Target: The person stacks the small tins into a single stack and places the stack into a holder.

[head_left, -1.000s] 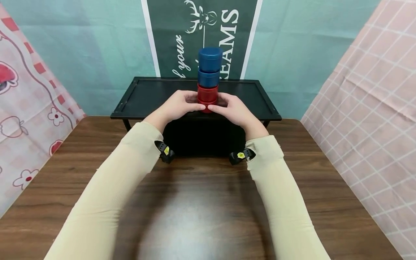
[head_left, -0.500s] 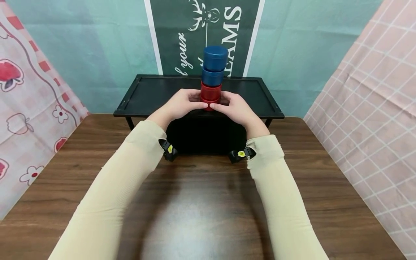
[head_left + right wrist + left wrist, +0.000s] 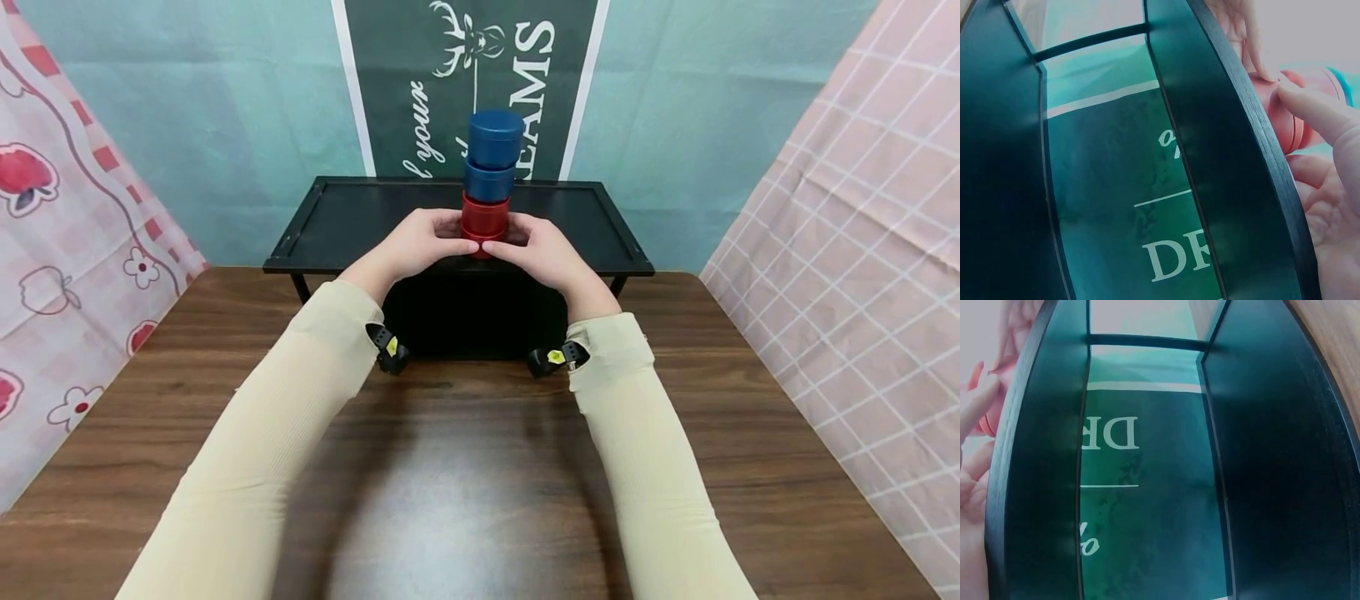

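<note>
A stack of round tins stands at the front middle of a low black folding table [image 3: 360, 218] in the head view. Blue pieces [image 3: 491, 162] form its upper part, and glossy red pieces [image 3: 484, 217] its lower part. From the left side my left hand [image 3: 422, 246] holds the red base, its thumb across the front. My right hand [image 3: 546, 254] grips the same base from the right, and the thumb tips nearly meet. The farther fingers are partly hidden behind the tin. Part of the red tin [image 3: 1280, 119] also shows beyond the tabletop edge in the right wrist view.
Beneath the black table is a dark hollow between its folding legs [image 3: 300, 287]. A brown wooden table [image 3: 427, 467] spreads out in front. A dark green printed banner [image 3: 397, 83] hangs behind, with patterned cloths [image 3: 847, 275] at both sides.
The head view has shifted slightly, so everything sits a little farther right in it than a second ago. Both hands keep their hold on the stack, which stays at the same spot.
</note>
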{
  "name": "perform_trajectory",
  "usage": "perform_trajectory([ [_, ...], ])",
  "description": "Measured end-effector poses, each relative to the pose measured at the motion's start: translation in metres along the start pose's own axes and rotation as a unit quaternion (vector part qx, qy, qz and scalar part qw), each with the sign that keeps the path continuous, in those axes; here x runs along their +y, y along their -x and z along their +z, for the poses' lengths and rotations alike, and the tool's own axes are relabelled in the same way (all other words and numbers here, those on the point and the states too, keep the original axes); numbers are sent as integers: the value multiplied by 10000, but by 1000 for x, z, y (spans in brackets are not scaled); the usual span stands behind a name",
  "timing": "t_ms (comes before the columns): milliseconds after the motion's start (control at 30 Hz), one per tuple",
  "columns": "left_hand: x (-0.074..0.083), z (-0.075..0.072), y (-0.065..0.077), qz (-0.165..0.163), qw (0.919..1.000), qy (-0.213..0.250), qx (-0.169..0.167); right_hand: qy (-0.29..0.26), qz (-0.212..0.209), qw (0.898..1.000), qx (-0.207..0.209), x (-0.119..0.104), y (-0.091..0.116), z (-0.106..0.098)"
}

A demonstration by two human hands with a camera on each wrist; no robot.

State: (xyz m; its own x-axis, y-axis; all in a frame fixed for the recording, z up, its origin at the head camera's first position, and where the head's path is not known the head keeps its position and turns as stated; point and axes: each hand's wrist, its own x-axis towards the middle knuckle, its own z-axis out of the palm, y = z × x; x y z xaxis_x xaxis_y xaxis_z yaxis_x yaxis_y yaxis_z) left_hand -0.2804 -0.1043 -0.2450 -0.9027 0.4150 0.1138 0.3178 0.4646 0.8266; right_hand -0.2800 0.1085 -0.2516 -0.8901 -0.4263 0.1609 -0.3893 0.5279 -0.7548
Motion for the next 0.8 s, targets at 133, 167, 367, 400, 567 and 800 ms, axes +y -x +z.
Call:
perform_trajectory([
  [133,0,0,2,19,10000,48,10,37,29,10000,6,1,-1,1],
  [167,0,0,2,21,10000,46,19,56,47,10000,12,1,-1,1],
  [367,0,2,1,41,10000,58,34,50,91,9999,27,2,0,0],
  [400,0,3,0,57,10000,58,55,40,84,10000,24,2,0,-1],
  [567,0,6,-4,257,9992,-103,280,179,106,9997,153,4,-1,-3],
  [800,0,7,3,255,9936,-969,523,437,107,9968,658,5,5,-2],
])
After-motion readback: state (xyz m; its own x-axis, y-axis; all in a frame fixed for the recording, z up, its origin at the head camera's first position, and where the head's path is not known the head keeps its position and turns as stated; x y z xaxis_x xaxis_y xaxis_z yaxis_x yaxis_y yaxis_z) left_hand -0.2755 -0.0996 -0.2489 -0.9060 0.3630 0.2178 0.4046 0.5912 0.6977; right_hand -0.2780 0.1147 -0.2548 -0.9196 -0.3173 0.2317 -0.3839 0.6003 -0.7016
